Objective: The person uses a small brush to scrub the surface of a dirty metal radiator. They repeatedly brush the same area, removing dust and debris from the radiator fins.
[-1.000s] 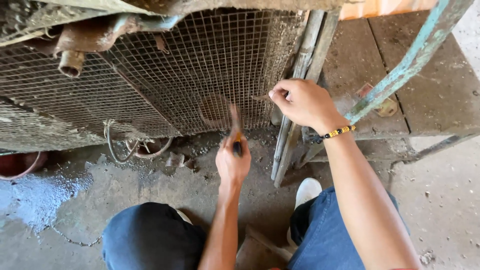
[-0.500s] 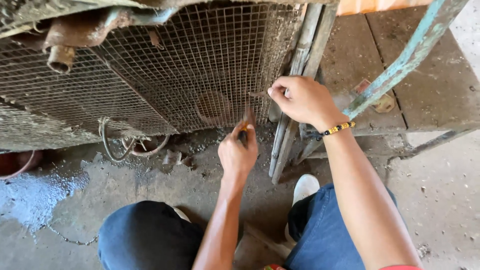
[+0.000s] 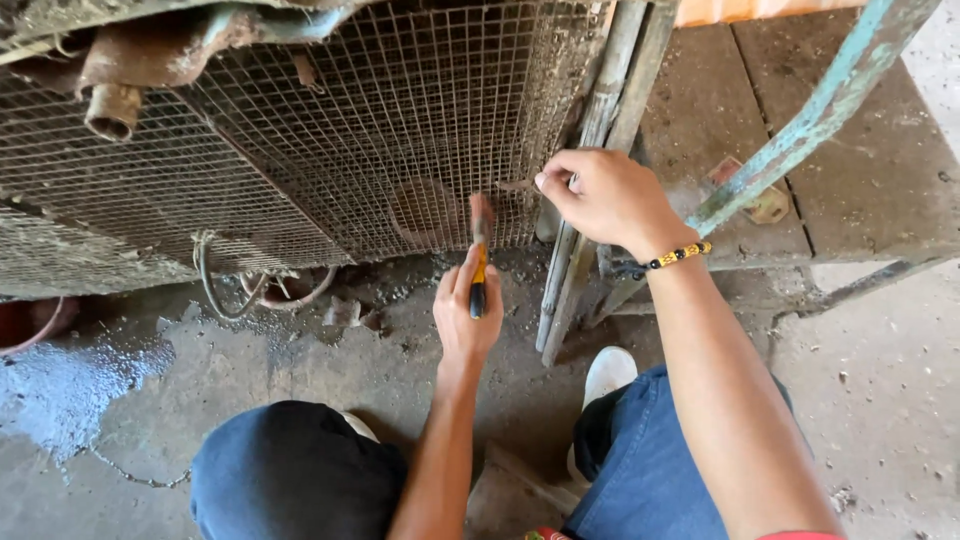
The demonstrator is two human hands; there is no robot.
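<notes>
A dirty wire mesh panel (image 3: 330, 150) stands in front of me. My left hand (image 3: 466, 310) grips a tool with a yellow-and-black handle (image 3: 480, 270); its rusty head points up against the lower mesh. My right hand (image 3: 600, 195), with a bead bracelet on the wrist, pinches something small at the mesh's right edge, beside two leaning wooden slats (image 3: 590, 160). What the fingers pinch is too small to tell. My knees in blue trousers show at the bottom.
A rusty pipe (image 3: 125, 85) hangs at the upper left. Loose wire (image 3: 215, 285) curls on the concrete floor under the mesh. A teal metal bar (image 3: 820, 110) slants across a wooden bench (image 3: 850, 190) on the right. A red bowl's edge (image 3: 30, 320) sits far left.
My left hand has lifted the tool and brought it up to the mesh. My right hand stays at the mesh edge.
</notes>
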